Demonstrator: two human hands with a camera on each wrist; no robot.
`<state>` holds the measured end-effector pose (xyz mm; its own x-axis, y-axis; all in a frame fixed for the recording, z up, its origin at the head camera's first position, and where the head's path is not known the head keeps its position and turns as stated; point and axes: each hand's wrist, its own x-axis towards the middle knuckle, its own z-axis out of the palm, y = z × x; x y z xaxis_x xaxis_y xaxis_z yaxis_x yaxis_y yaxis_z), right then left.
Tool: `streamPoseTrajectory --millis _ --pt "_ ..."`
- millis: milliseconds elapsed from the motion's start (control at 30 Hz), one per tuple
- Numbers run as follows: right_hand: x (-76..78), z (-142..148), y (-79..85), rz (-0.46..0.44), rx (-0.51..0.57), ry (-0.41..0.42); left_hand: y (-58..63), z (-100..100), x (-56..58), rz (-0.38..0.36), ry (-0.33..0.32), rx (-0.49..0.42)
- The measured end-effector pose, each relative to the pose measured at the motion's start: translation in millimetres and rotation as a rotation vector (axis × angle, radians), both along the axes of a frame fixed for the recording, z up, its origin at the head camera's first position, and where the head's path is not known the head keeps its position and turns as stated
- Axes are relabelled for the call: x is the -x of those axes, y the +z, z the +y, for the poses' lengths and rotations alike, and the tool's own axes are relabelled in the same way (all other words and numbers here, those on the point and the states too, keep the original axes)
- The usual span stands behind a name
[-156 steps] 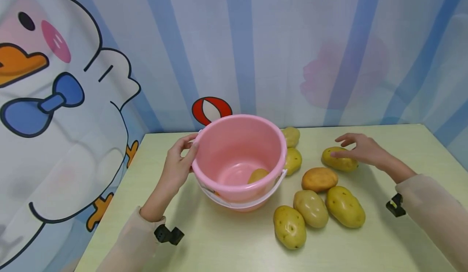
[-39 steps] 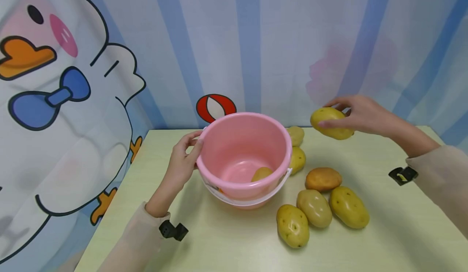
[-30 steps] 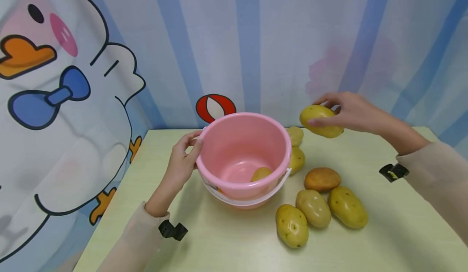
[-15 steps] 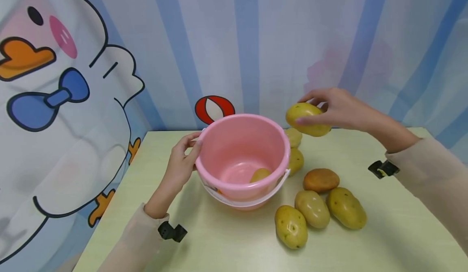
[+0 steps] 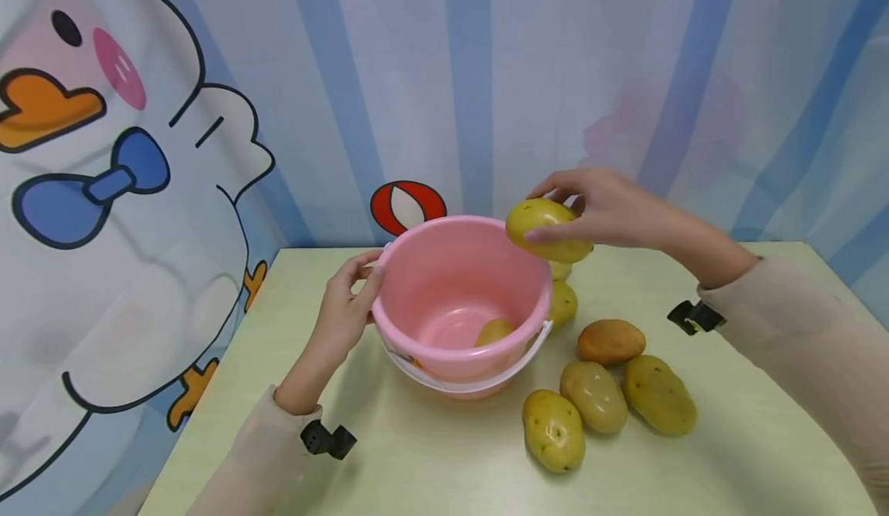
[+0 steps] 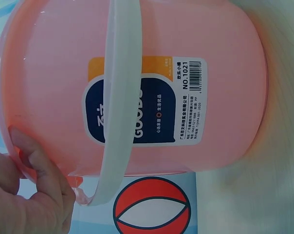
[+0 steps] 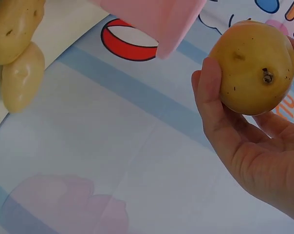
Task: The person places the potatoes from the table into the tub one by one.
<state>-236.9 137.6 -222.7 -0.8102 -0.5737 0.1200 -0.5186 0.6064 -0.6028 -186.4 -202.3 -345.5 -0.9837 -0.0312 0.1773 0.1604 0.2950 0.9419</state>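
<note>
A pink bucket (image 5: 444, 269) with a white handle (image 5: 461, 385) stands on the table, one potato (image 5: 495, 331) lying at its bottom. My left hand (image 5: 343, 304) grips the bucket's left rim, thumb outside in the head view. In the left wrist view the bucket's label (image 6: 147, 100) shows behind the handle. My right hand (image 5: 600, 207) holds a yellow potato (image 5: 545, 231) between thumb and fingers, raised at the bucket's right rim and overlapping it in the head view. The right wrist view shows this potato's end (image 7: 254, 68) in the curled fingers.
Right of the bucket lie several potatoes: a browner one (image 5: 611, 342), a pale one (image 5: 593, 396), and yellow ones (image 5: 553, 430) (image 5: 660, 395). Two more sit behind the bucket's right side, one of them a yellow potato (image 5: 564, 305). A printed curtain (image 5: 528, 99) hangs behind the table.
My right hand picked up the yellow potato from the table's right, lifted it and carried it left to the bucket's rim. My left hand has kept its grip on the bucket.
</note>
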Motion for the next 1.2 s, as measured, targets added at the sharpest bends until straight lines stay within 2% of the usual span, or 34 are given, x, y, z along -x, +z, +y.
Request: streamPoseTrajectory --millis 300,733,1200 --pt "3.5 -20.4 -0.5 0.019 0.000 0.065 0.0 -1.2 -0.4 -0.002 -0.003 0.001" --pt "7.7 -44.4 2.2 -0.001 -0.022 0.134 0.9 -2.1 -1.3 0.004 -0.014 -0.012" --pt "11.7 -71.0 0.8 -0.006 -0.069 0.158 -0.3 -0.7 -0.1 0.004 -0.013 -0.013"
